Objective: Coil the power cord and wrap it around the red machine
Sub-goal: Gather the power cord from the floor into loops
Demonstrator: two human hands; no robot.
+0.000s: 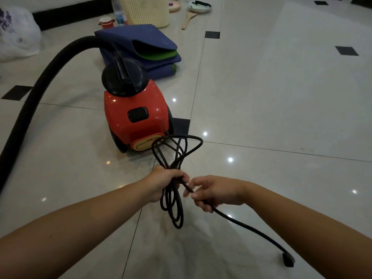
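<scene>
The red machine, a canister vacuum with a black top and a black ribbed hose, stands on the tiled floor ahead of me. My left hand is shut on a bundle of black power cord loops, which stick out above and hang below my fist, just in front of the machine's rear. My right hand pinches the loose strand of the same cord beside my left hand. That strand trails down to the right and ends in the black plug hanging near the floor.
Folded blue and green mats lie behind the machine. Farther back are a cream plastic basket, a water bottle, a red cup, a wooden spatula, dishes, and a white bag at left.
</scene>
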